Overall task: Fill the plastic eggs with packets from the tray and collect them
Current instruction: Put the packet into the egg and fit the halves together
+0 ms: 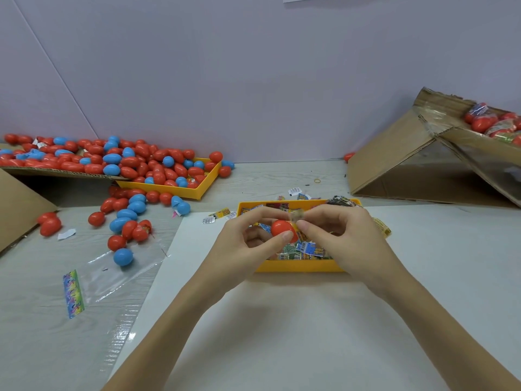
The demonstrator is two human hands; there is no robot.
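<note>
Two hands are held over the yellow plastic packet tray (296, 267) near the tabletop's centre. A red plastic egg (282, 229) is pinched by the left hand (248, 244) between thumb and fingers; a small crinkled packet (296, 215) is pinched by the right hand (335, 235) at the egg's opening, approx. touching it. Whether the egg is a half or hinged can't be told. Risk, as judged: the packet may be caught in the seam if not tucked fully, so the shell won't snap shut; too light a grip and the egg could be dropped into the tray. Loose red and blue eggs (127, 218) are piled toward the far-left corner, w/ a second yellow tray (180, 191).
</note>
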